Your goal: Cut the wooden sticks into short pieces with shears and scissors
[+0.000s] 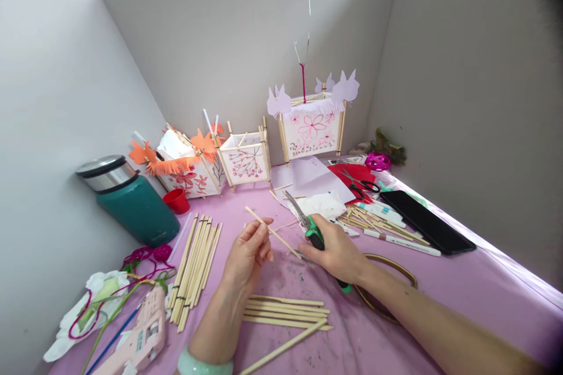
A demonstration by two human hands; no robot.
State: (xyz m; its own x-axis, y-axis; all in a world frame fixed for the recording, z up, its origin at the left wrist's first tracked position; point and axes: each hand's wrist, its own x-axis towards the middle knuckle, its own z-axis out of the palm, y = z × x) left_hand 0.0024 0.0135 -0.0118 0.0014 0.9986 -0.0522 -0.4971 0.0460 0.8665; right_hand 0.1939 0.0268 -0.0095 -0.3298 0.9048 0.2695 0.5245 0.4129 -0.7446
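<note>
On your purple cloth-covered worktop point(484, 287), long beige wooden sticks point(192, 272) lie between a teal cylindrical metal bottle point(137, 209) left and a flat black phone point(426, 221) right, before boxy white-panelled lanterns point(245, 161).

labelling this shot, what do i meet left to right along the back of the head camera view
Teal bottle, orange-trimmed lantern, lantern with small red blossoms, lilac-trimmed lantern, magenta ball

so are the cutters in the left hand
No, the right hand grips the cutters, while the left hand holds a stick.
</note>
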